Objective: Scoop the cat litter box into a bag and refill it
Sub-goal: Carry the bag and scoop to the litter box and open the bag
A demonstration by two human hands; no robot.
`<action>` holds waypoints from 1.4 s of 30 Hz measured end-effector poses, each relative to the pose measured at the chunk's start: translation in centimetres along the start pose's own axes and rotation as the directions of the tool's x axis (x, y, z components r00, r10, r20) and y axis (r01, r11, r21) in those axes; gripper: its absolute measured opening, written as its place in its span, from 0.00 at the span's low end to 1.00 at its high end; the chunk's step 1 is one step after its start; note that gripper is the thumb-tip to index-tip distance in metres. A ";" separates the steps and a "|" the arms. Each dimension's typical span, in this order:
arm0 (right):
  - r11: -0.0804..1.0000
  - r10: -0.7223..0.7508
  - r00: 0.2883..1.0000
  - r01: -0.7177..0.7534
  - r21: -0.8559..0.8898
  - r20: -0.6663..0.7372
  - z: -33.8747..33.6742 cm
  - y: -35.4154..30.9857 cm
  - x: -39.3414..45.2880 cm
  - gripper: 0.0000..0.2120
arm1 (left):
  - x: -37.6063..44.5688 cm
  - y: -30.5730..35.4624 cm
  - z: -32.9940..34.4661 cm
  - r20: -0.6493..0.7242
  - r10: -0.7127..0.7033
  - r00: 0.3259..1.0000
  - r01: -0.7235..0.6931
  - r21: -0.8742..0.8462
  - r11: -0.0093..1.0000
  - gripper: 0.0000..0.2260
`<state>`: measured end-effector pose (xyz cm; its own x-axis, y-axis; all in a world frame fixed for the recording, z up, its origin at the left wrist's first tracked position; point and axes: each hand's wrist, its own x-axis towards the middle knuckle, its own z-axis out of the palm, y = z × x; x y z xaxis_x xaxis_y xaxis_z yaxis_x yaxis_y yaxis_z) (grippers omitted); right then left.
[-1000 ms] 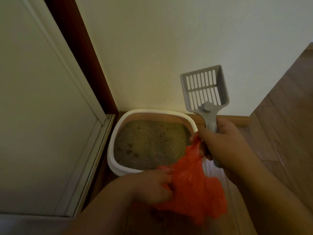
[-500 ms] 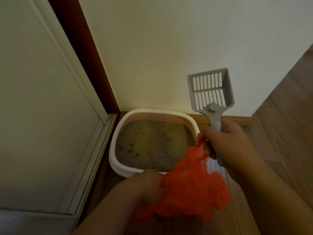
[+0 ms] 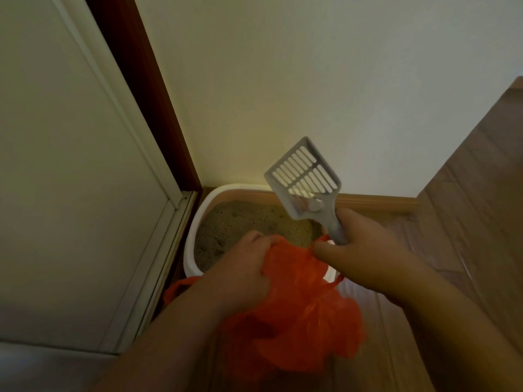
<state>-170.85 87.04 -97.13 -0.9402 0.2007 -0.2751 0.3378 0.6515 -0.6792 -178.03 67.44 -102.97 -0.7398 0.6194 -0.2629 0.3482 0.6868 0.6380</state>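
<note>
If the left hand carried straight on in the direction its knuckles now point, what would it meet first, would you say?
Most likely the litter inside the litter box, which lies just ahead of the left hand gripping the orange bag. Depth is unclear.

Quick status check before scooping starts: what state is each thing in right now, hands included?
Litter box: uncovered, filled with litter, on the floor in the corner.
Scoop: raised above the box, no litter on it, tilted.
Orange bag: crumpled, mouth not yet spread open.
Left hand: grips the bag's edge.
Right hand: holds the scoop's handle and pinches the bag.
Door: closed, as far as visible.
</note>
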 end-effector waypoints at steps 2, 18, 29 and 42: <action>0.982 -0.011 0.994 -0.010 0.188 0.112 0.1 -1.2 -0.2 0.16 | -0.3 0.7 -1.2 0.018 -0.003 1.000 0.005 -0.074 0.997 0.25; 0.992 0.095 0.989 -0.085 -0.091 0.117 3.4 8.0 8.6 0.10 | 1.7 -5.5 -1.3 -0.044 -0.169 0.985 0.173 0.347 0.922 0.15; 0.997 0.056 0.988 -0.047 -0.063 0.143 -0.1 9.2 5.8 0.24 | -0.6 -7.6 0.8 0.209 -0.295 0.932 0.184 0.430 0.884 0.42; 0.962 0.040 0.975 0.022 -0.273 0.219 7.7 10.0 6.9 0.25 | 0.1 -6.5 1.8 0.082 -0.225 0.971 0.237 -0.182 0.954 0.21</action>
<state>-173.66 89.26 -111.07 -0.8939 0.0617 -0.4440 0.2926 0.8306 -0.4737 -179.27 63.72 -108.46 -0.7492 0.4781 -0.4584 0.0525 0.7328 0.6784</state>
